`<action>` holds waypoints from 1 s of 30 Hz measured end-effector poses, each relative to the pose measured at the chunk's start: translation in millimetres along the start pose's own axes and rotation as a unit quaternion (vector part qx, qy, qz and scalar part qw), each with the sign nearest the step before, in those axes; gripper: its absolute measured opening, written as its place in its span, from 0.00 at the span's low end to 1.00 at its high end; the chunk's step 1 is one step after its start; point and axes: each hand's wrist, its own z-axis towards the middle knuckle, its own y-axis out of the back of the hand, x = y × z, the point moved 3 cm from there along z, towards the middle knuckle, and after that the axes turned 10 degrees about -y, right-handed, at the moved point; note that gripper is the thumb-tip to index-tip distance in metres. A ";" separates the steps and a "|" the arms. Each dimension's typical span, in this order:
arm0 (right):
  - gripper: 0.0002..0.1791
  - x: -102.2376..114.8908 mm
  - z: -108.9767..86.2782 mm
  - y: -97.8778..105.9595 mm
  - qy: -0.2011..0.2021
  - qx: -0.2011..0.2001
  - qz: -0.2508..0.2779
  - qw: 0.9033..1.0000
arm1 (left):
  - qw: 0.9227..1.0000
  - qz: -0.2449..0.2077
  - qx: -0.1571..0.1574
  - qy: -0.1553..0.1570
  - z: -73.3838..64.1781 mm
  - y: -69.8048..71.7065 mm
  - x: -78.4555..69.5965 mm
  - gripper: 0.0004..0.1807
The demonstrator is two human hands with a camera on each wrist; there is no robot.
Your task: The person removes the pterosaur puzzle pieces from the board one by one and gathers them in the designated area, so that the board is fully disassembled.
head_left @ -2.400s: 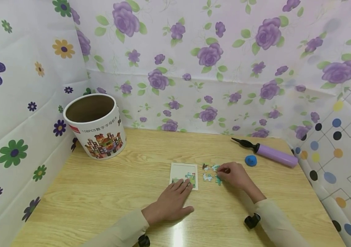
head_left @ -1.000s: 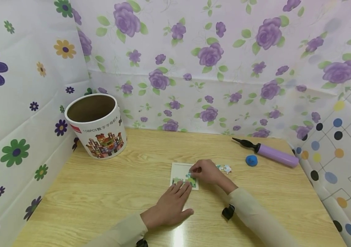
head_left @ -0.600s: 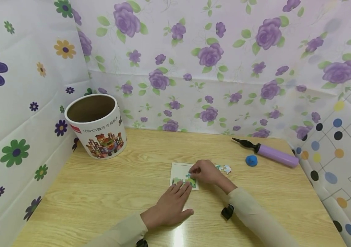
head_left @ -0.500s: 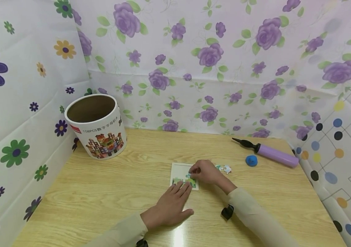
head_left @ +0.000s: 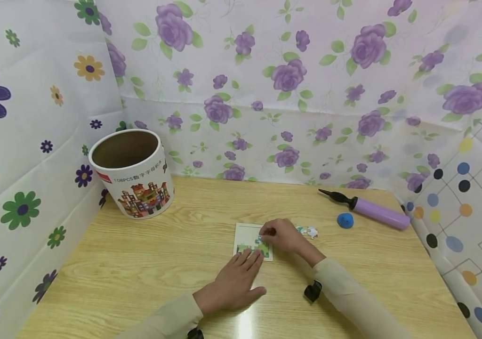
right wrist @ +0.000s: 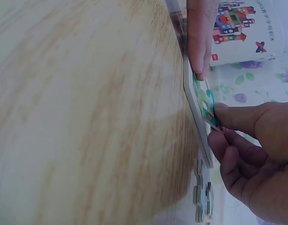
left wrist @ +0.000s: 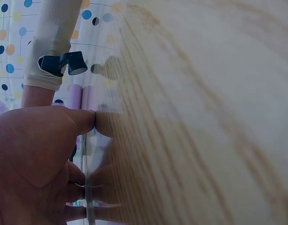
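Note:
A square jigsaw tray (head_left: 247, 230) lies on the table, with green puzzle pieces (head_left: 246, 246) fitted along its near side. My left hand (head_left: 233, 284) rests on the tray's near edge, fingers straight over those pieces, thumb out on the table. In the left wrist view the palm of this left hand (left wrist: 33, 159) fills the lower left. My right hand (head_left: 285, 235) is over the tray's right side. Between thumb and fingers it pinches a puzzle piece (right wrist: 210, 117), which the right wrist view shows tilted against the tray. Part of the tray is hidden under both hands.
Loose puzzle pieces (head_left: 312, 232) lie right of the tray, partly hidden behind my right hand. Farther right are a small blue object (head_left: 345, 220) and a purple hand pump (head_left: 381, 213). A large white bucket (head_left: 139, 188) stands at the back left, before the floral cloth (head_left: 245, 141).
My right hand has moved left from the loose pieces to the tray, bringing a puzzle piece. Over the last second it stays there with only small finger movements. My left hand keeps its place.

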 end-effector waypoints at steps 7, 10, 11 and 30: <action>0.06 -3.2 2.4 2.6 0.003 0.010 0.022 1.000 | 1.000 0.002 -0.002 0.001 -0.8 3.5 -1.8 0.44; 0.06 -5.6 3.1 1.0 -0.003 0.012 0.027 1.000 | 1.000 0.006 -0.001 0.002 -0.6 3.2 -1.8 0.44; 0.06 -5.9 3.4 0.3 -0.005 0.011 0.027 1.000 | 1.000 0.007 0.000 0.002 -0.5 3.0 -1.8 0.44; 0.08 -10.1 -11.7 24.7 -0.036 -0.021 0.044 0.998 | 1.000 0.004 -0.005 -0.003 -0.1 1.5 -0.6 0.43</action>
